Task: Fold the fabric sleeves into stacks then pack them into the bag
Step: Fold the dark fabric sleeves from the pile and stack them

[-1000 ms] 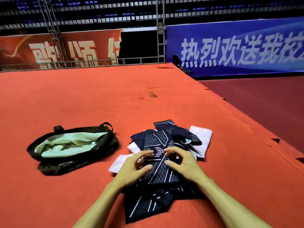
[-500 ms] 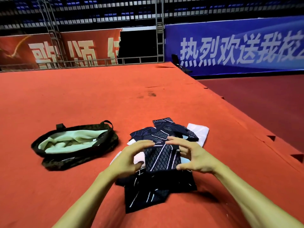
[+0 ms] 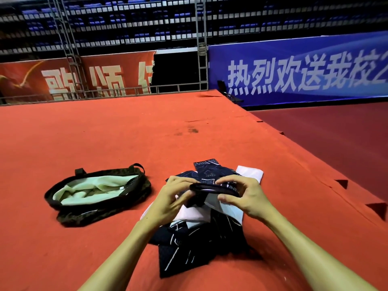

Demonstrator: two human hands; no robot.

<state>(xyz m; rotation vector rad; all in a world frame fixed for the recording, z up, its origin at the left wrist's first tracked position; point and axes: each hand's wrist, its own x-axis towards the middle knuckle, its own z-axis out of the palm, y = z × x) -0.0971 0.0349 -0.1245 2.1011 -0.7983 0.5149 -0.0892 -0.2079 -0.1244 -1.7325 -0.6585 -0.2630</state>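
Sleeves lie in a loose pile of dark line-patterned and plain white cloth on the red carpet; one dark sleeve is raised just above it, doubled into a flat band, left hand and right hand each pinching an end. Folding looks to be the step in hand, early on: next the limp band likely needs laying flat to start a stack, before anything enters the soft, pale-lined bag open at left.

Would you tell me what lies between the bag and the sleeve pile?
Only bare red carpet separates the bag from the sleeve pile, as the head view shows.
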